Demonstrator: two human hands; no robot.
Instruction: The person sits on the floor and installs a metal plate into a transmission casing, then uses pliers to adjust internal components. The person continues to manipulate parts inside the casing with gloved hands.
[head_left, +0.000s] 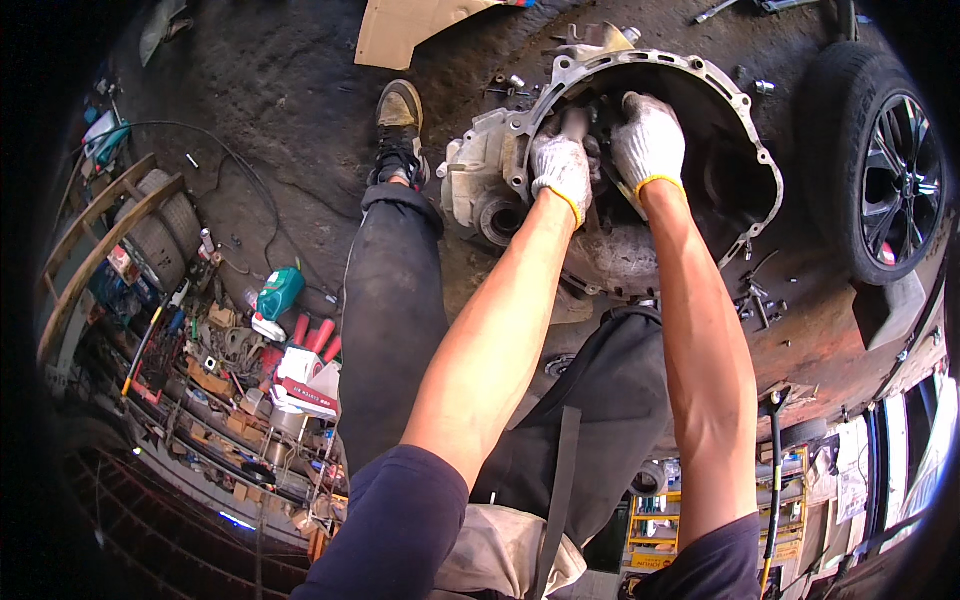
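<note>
A large cast-metal transmission bell housing rests on the dark floor between the person's legs, its wide opening facing up. Both hands reach inside that opening, each in a white knit glove with a yellow cuff. My left hand is near the inner left side, its fingers curled by dark parts; what it grips, if anything, cannot be made out. Close to its right, my right hand is bent with the fingertips turned down and hidden. A thin light-coloured edge shows beside the right wrist.
A wheel with tyre lies at the right. Sockets and bolts are scattered right of the housing, with a loose socket above. Cardboard lies at the top. A black cable crosses the floor at left, near a green bottle.
</note>
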